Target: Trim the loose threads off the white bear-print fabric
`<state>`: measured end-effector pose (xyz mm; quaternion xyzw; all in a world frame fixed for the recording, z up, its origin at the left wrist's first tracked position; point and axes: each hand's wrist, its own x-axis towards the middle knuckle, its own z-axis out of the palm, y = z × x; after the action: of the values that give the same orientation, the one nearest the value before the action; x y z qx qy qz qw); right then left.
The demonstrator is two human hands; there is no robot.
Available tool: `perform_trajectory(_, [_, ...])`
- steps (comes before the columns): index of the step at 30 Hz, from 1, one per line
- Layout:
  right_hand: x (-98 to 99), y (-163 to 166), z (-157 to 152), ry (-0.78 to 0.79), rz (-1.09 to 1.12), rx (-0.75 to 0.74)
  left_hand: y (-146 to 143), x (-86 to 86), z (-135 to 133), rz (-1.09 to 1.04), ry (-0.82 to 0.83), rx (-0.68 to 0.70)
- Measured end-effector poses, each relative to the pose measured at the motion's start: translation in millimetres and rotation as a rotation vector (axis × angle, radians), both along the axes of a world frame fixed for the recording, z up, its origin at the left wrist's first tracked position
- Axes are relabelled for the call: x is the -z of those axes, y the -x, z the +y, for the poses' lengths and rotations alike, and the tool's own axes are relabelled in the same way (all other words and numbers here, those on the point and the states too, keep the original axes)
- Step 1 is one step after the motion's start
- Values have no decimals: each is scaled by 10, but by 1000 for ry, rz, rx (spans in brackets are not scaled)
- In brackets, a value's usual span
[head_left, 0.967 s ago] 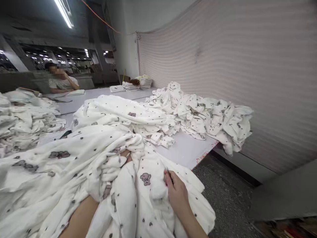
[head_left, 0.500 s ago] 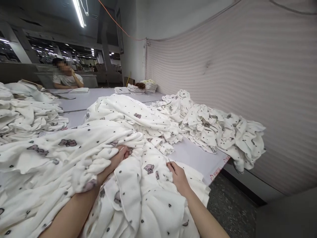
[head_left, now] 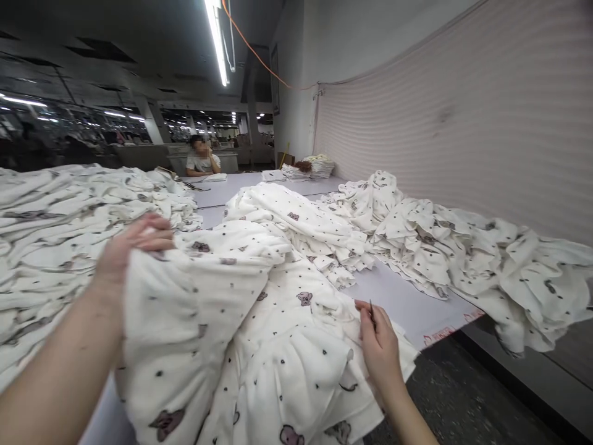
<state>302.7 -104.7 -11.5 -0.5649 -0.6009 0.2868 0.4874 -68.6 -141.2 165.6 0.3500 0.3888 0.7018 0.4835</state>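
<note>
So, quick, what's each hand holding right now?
Left hand: closed on soft white cloth with dark dots and purplish-grey animals.
Right hand: closed around a slim dark tool, partly hidden.

Left hand (head_left: 138, 244), slightly blurred, grips a raised edge of white bear-print fabric (head_left: 185, 303). Right hand (head_left: 382, 346) holds a slim dark pointed tool (head_left: 372, 311), possibly tweezers or snips; too small to confirm. It is positioned above the table (head_left: 410, 303) near its red-marked edge. Bear-print pile (head_left: 74, 210) at left; crumpled fabric heap (head_left: 463, 241) at right, overhanging the edge. Co-worker (head_left: 201, 164) at the far side, arm raised to head. Folded cloth stack (head_left: 321, 165) beside the striped wall sheet (head_left: 454, 136).
</note>
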Motion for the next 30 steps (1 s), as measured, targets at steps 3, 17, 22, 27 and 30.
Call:
perform_trajectory(3, [-99, -102, -294, 198, 82, -141, -456, 18, -16, 79, 41, 104])
perform_trajectory(17, [-118, -109, -512, 213, 373, -306, -1811, 1031, -284, 1262, 60, 144])
perform_trajectory(22, [-2, -98, -300, 51, 179, -295, -1644, 1059, -306, 1008, 13, 98])
perform_trajectory(27, [-11, 8, 158, 9, 119, -246, -1638, 998, -362, 709, 58, 211])
perform_trajectory(30, [-21, 8, 290, 8, 103, -305, -1628, 953, -326, 813, 111, 177])
